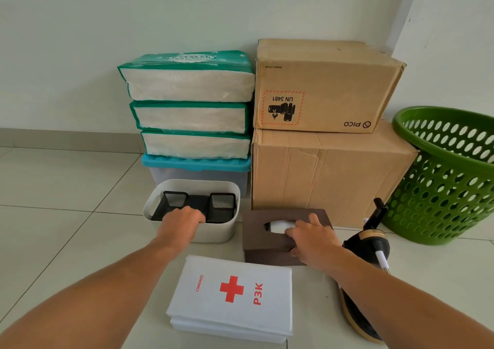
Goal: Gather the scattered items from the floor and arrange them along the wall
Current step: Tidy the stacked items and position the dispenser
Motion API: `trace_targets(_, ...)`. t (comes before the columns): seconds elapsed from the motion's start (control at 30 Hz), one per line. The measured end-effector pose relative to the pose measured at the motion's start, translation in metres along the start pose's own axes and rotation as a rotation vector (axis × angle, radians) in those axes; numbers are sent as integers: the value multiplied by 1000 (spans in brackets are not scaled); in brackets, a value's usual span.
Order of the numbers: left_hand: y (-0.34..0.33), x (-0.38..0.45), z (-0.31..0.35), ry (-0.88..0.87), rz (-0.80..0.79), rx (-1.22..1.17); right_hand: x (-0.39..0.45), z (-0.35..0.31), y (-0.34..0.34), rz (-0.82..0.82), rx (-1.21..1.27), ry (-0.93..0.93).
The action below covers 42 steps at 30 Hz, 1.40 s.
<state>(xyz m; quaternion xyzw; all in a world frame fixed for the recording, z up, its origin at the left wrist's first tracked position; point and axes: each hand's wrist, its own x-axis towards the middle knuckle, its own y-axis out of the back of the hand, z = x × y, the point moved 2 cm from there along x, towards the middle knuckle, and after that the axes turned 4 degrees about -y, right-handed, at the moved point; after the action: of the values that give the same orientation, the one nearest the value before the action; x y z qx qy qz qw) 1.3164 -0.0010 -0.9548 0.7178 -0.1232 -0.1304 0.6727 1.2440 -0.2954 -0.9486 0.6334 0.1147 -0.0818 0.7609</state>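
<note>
**Two items being set in the second row before the wall stack**

Tiled floor (66, 188) meets a pale wall (133, 14); inspection runs near to far.

Nearest, a white first-aid case (231, 296) lies flat, untouched, with a black-and-gold object (365, 244) just right of it.

Beyond, the left hand (181, 225) curls over the near rim of a cream bin (213, 233) holding a black mesh organiser (197, 204). The right hand (311, 237) grips the brown tissue box (262, 231) from above, thumb at its near edge.

Farthest: tissue packs (189, 86) on a blue-lidded tub (196, 161), two cartons (320, 86), a green basket (449, 175).

Judgement: bin and box are being settled in line. The next move calls for releasing both, then reaching back for the case.
</note>
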Motion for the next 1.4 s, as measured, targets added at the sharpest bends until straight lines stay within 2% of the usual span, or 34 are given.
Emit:
trace_targets(0.2, -13, 18, -23, 65, 88, -70, -5, 2, -4, 59, 17, 34)
trace_targets(0.33, -18, 20, -25, 90, 92, -59, -19, 24, 4, 137, 329, 125)
trace_targets(0.4, -17, 18, -20, 106, 88, -107, -31, 40, 12, 287, 415, 126)
trace_targets(0.5, -13, 14, -11, 97, 65, -245, -50, 68, 17, 580, 300, -68)
trace_targets(0.57, -8, 9, 3, 9, 93, -184, -62, 86, 15, 626, 318, -326)
trace_targets(0.63, 8, 8, 19, -110, 212, -138, -71, 105, 5, 523, 452, -610)
trace_targets(0.67, 22, 10, 28, -172, 265, -153, -74, 113, -1, 401, 544, -729)
trace_targets(0.73, 55, 21, 49, -293, 352, -206, -78, 120, -12, 98, 742, -833)
trace_targets(0.8, 93, 36, 72, -338, 414, -290, -81, 118, -14, -103, 991, -849)
trace_targets(0.9, 137, 51, 110, -310, 419, -459, -81, 112, -18, -219, 1232, -901)
trace_targets(0.97, 148, 57, 130, -277, 295, -502, -80, 111, -22, -204, 1339, -943)
trace_targets(1.03, 147, 63, 143, -250, 200, -433, -81, 111, -20, -137, 1381, -943)
trace_targets(1.13, 142, 70, 146, -233, 206, -324, -88, 112, 6, 7, 1425, -864)
trace_targets(1.27, 150, 72, 142, -254, 178, -197, -114, 115, 72, 119, 1450, -678)
trace_targets(1.4, 168, 72, 139, -222, 145, -268, -139, 117, 148, 295, 1636, -512)
